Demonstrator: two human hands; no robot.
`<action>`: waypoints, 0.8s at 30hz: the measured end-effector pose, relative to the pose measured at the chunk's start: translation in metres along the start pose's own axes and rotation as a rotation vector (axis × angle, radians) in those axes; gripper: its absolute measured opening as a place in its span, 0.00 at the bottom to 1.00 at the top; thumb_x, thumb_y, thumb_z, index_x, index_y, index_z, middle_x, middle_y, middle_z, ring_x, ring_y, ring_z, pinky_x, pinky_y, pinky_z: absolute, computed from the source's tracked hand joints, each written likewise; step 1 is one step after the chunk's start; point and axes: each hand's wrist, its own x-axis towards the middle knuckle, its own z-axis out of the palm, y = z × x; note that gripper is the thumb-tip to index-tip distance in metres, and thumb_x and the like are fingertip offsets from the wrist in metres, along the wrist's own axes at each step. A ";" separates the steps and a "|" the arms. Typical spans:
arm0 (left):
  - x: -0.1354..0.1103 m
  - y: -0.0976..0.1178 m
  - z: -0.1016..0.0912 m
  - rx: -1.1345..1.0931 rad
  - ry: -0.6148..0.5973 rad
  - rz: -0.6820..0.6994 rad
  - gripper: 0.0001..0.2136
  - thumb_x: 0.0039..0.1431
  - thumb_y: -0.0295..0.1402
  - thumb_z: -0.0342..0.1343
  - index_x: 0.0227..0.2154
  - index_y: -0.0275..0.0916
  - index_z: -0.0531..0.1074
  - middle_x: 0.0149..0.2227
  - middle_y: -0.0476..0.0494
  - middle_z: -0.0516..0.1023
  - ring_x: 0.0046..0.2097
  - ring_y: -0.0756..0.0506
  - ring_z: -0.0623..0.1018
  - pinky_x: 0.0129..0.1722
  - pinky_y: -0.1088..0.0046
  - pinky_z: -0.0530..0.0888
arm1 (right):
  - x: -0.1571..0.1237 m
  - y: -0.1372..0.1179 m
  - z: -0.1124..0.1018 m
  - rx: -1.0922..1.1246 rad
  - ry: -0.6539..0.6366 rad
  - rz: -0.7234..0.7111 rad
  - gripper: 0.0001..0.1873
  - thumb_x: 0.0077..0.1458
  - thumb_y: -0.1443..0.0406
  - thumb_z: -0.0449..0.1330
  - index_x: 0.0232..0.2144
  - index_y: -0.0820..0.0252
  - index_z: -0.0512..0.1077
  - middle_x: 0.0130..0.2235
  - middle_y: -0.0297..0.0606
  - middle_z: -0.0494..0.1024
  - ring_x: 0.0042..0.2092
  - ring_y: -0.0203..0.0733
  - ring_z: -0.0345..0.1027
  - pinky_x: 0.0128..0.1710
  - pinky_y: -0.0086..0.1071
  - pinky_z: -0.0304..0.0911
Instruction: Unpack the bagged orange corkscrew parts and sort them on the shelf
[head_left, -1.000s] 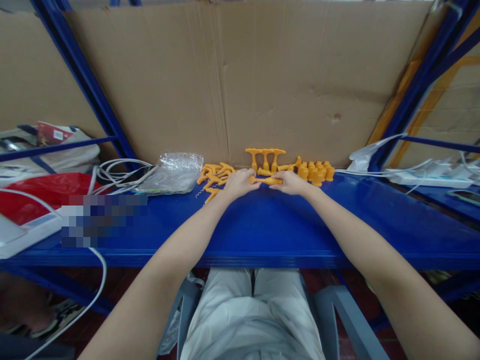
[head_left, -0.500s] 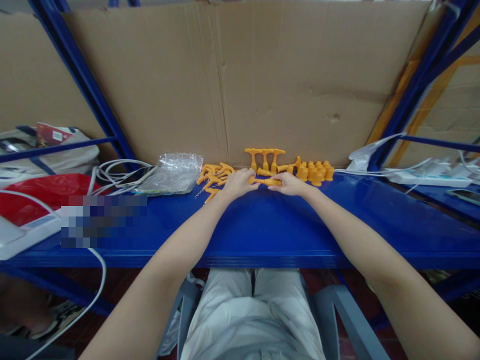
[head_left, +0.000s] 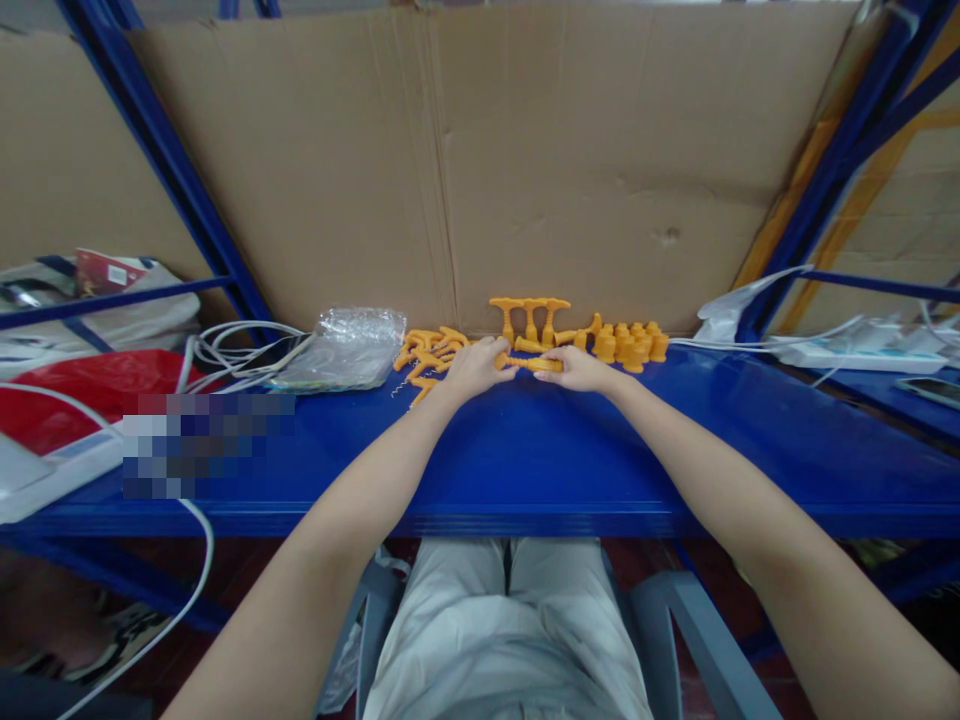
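Note:
Just above the blue table (head_left: 540, 450), an orange corkscrew (head_left: 526, 363) is held level between both hands. My left hand (head_left: 477, 366) is closed around its handle end. At the other end, the fingers of my right hand (head_left: 582, 369) pinch its orange sleeve. Part of the corkscrew is hidden behind the fingers. Beside my left hand lies a pile of loose orange handles (head_left: 426, 348) with metal spirals. Several T-shaped corkscrews (head_left: 530, 320) stand upright behind the hands. To the right of my right hand, several orange flared caps (head_left: 631, 347) stand in a cluster.
Clear plastic bags (head_left: 349, 350) lie left of the pile, near white cables (head_left: 240, 345) and a red bag (head_left: 105, 390). A power strip (head_left: 855, 355) is at the far right. Cardboard (head_left: 585, 150) walls off the back between blue posts.
Both hands stay in place on the corkscrew. The sleeve end appears slightly turned; otherwise only a tiny camera shift shows.

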 end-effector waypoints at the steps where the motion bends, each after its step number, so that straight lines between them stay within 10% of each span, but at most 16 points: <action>1: 0.000 0.001 -0.001 0.001 -0.004 0.002 0.12 0.60 0.40 0.59 0.44 0.41 0.76 0.46 0.41 0.80 0.47 0.40 0.79 0.40 0.70 0.72 | 0.000 0.000 0.001 -0.016 0.005 0.009 0.14 0.59 0.59 0.61 0.39 0.64 0.79 0.33 0.41 0.80 0.34 0.43 0.72 0.35 0.33 0.64; 9: 0.001 -0.001 0.003 -0.026 0.007 0.023 0.11 0.59 0.42 0.59 0.40 0.42 0.77 0.40 0.43 0.82 0.45 0.41 0.80 0.40 0.69 0.73 | 0.000 -0.001 0.002 -0.272 0.048 0.028 0.19 0.61 0.60 0.63 0.51 0.65 0.77 0.51 0.52 0.81 0.52 0.54 0.75 0.51 0.40 0.67; 24: 0.004 -0.009 0.010 -0.008 0.036 0.047 0.12 0.61 0.42 0.56 0.42 0.41 0.77 0.42 0.42 0.83 0.45 0.41 0.80 0.40 0.70 0.72 | 0.001 -0.001 0.001 -0.238 0.036 -0.035 0.20 0.64 0.58 0.57 0.51 0.66 0.77 0.50 0.53 0.81 0.50 0.54 0.76 0.49 0.40 0.67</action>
